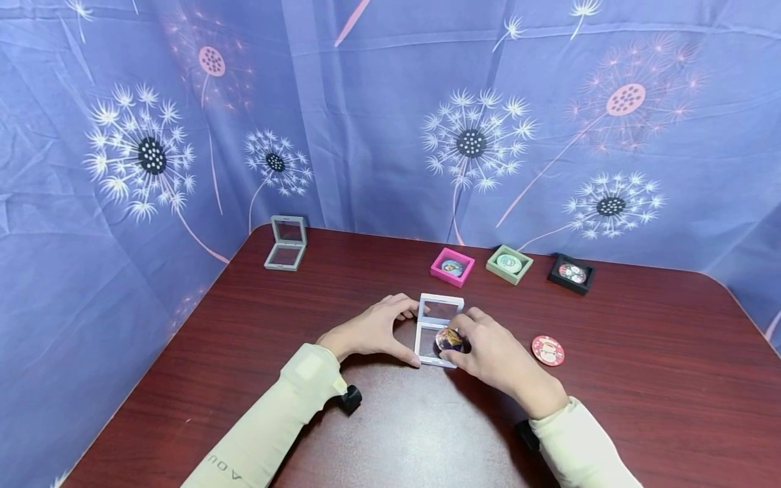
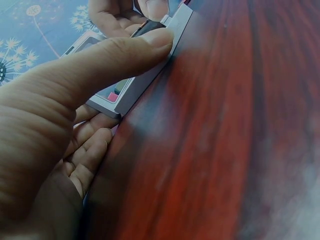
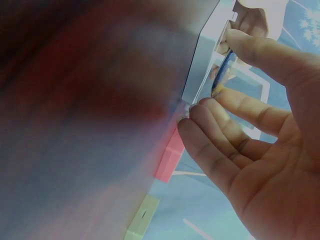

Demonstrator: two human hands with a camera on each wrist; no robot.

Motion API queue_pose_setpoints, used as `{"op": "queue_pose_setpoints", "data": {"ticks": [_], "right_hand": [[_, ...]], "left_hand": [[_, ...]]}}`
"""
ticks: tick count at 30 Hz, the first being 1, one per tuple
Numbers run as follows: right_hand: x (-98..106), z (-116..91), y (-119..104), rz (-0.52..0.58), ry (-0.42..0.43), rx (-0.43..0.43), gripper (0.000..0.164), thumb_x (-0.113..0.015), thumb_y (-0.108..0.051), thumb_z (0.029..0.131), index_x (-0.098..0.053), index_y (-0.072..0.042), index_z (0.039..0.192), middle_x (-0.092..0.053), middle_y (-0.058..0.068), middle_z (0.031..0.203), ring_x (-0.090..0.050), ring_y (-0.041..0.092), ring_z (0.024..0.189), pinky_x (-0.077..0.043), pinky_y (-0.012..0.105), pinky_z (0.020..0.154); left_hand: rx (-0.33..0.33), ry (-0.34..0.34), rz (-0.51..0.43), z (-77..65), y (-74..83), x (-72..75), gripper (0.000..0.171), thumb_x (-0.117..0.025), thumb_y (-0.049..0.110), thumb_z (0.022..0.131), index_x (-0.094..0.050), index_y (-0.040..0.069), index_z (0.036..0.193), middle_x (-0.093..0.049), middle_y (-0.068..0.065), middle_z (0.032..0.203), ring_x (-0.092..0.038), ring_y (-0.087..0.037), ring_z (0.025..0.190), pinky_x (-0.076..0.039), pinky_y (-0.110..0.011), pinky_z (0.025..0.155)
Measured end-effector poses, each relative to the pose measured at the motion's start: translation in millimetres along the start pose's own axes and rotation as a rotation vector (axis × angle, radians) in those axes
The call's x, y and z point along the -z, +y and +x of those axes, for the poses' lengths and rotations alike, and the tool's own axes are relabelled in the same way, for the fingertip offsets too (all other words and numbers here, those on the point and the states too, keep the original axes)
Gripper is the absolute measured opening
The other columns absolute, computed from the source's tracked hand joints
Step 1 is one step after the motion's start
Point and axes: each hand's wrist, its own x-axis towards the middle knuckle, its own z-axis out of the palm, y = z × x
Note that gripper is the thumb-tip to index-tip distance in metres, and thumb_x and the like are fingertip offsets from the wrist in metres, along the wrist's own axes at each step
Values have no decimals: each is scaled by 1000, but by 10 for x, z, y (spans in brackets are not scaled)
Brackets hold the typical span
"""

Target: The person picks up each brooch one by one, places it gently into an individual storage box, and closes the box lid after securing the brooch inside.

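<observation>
A white hinged display case [image 1: 431, 325] lies opened out on the table, its two clear-windowed halves spread. My left hand [image 1: 379, 330] holds it at the left side, the thumb [image 2: 130, 52] against the front edge and the fingers by the hinge. Between thumb and forefinger my right hand [image 1: 491, 346] pinches a round badge [image 1: 449, 340] with a dark, golden picture, tilted over the lower half of the case. Edge-on, the badge [image 3: 223, 74] shows in the right wrist view. Whether it touches the clear film I cannot tell.
A red round badge [image 1: 548, 350] lies right of my right hand. Behind stand a pink case [image 1: 466, 271], a green case [image 1: 523, 270] and a black case [image 1: 588, 282], each with a round badge. An opened grey-green case [image 1: 285, 256] is at the back left, near the curtain [image 1: 366, 169].
</observation>
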Motion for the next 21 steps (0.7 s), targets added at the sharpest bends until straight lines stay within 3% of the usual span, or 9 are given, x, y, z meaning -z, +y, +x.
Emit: {"op": "queue_pose_setpoints", "data": {"ticks": [21], "right_hand": [[-26,67,-111,6,-42,-101,36,-93,-22,83,-69,-5,104,-57,4,92,-54,15,73,-50,37,66]], "left_hand": [[4,1,7,7,8,-11,83,-101,41,71,-62,17,141,-58,9,124,-52,-12,116,-45,-32,103]]}}
